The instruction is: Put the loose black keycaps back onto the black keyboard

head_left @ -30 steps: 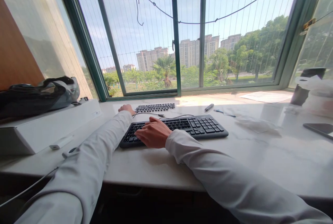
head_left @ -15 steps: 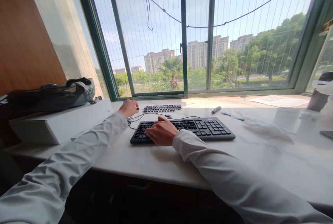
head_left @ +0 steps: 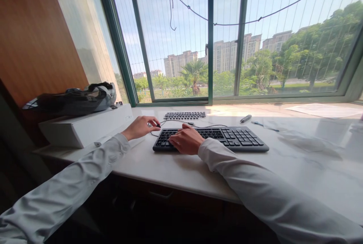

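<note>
Left hand: thumb and fingers of the left hand (head_left: 138, 127) are pinched on a small dark piece (head_left: 159, 125), held just above the tabletop (head_left: 170, 166) by the keyboard's left end; what the piece is cannot be told.
Right hand: the right hand (head_left: 187, 141) lies palm down over the left part of the keyboard, fingers bent; whether it presses or grips anything cannot be told.
Keyboard: the black keyboard (head_left: 224, 138) lies flat on the tabletop, under the right hand.
Keys in place: the number pad (head_left: 244, 135) looks filled; the visible middle keys also show dark tops, though bare spots could pass unseen.
Keys under the hand: hidden, so their state is unknown.
Loose rows: small dark pieces (head_left: 185, 115) stand in ordered rows behind the keyboard, apart from it; the work therefore seems unfinished, its exact stage unclear.
Cable: the thin dark cable (head_left: 176, 121) runs between rows and keyboard.
Keyboard brand: none legible.
White box label: the white box (head_left: 93, 127) bears a faint mark, too small to read.
Paper: the sheet (head_left: 326, 110) shows faint lines, unreadable.
</note>
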Demonstrator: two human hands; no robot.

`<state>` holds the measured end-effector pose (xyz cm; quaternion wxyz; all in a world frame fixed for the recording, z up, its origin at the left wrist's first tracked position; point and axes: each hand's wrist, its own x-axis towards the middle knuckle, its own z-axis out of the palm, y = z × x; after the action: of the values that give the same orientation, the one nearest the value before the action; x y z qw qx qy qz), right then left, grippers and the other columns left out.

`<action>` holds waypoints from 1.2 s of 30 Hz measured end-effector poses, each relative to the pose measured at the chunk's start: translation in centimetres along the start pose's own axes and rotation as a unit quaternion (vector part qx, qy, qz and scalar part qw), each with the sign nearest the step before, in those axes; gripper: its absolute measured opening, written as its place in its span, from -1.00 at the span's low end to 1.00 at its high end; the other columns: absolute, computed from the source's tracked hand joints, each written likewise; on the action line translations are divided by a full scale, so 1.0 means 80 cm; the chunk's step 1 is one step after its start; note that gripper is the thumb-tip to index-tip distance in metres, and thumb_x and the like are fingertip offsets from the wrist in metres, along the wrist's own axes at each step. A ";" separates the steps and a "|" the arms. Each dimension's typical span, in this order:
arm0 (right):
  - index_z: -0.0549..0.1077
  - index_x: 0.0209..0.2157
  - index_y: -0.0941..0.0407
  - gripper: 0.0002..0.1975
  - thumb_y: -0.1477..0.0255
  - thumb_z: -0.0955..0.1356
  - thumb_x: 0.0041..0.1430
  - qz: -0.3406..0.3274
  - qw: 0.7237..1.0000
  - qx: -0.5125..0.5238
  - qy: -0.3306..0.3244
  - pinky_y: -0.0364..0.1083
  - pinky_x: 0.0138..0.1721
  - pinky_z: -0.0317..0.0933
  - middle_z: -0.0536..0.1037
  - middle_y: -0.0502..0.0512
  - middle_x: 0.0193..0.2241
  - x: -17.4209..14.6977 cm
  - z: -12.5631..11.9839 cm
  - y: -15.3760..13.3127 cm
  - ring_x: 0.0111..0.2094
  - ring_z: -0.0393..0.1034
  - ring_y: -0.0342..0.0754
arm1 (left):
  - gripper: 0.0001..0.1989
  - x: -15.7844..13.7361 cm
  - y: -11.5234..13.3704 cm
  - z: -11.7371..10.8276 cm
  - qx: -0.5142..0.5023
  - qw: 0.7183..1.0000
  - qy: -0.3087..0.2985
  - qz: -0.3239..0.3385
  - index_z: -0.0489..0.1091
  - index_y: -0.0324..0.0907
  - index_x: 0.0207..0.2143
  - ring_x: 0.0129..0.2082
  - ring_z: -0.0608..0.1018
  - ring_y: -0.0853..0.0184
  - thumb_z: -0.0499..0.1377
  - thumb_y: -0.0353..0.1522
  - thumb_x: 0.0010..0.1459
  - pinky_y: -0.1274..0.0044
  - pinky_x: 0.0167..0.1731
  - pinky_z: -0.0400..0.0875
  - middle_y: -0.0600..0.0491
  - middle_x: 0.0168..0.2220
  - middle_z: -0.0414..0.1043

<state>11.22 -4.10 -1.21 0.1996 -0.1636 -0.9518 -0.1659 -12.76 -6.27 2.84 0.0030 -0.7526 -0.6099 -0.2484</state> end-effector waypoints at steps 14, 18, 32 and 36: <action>0.50 -0.36 0.11 -0.64 0.38 0.12 0.29 0.001 1.000 0.003 -0.001 -0.06 -0.21 -0.16 0.58 0.11 -0.47 0.000 0.007 0.002 -0.40 0.36 -0.13 | -0.51 -0.029 -0.006 0.006 -0.227 0.938 -0.225 -0.136 0.51 -0.24 -0.29 -0.59 0.16 0.52 0.32 -0.05 -0.19 0.58 -0.62 -0.11 0.03 -0.41 0.43; 0.49 -0.39 0.11 -0.65 0.39 0.13 0.28 0.003 1.000 0.004 0.002 -0.06 -0.21 -0.16 0.56 0.08 -0.51 0.000 0.009 0.002 -0.43 0.35 -0.13 | -0.52 -0.030 -0.006 0.008 -0.233 0.931 -0.235 -0.152 0.53 -0.21 -0.28 -0.51 0.23 0.47 0.33 -0.06 -0.20 0.58 -0.58 -0.09 0.01 -0.35 0.45; 0.49 -0.40 0.12 -0.63 0.38 0.12 0.29 0.003 1.000 0.000 -0.008 -0.06 -0.21 -0.15 0.56 0.09 -0.50 0.001 0.009 0.003 -0.42 0.35 -0.13 | -0.52 -0.029 0.002 0.007 -0.176 0.943 -0.216 -0.183 0.58 -0.19 -0.36 -0.56 0.12 0.48 0.34 -0.03 -0.26 0.55 -0.59 -0.12 0.01 -0.42 0.46; 0.50 -0.35 0.11 -0.62 0.36 0.11 0.30 0.005 1.000 0.002 -0.014 -0.05 -0.20 -0.15 0.57 0.11 -0.48 0.001 0.007 0.002 -0.41 0.36 -0.12 | -0.51 -0.029 -0.001 0.008 -0.175 0.942 -0.225 -0.179 0.58 -0.19 -0.33 -0.61 0.06 0.50 0.33 -0.02 -0.25 0.54 -0.60 -0.19 0.04 -0.52 0.41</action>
<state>11.02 -3.73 -1.65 0.1871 -0.1705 -0.9539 -0.1611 -12.91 -8.15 1.41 -0.3108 -0.6562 -0.6659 -0.1717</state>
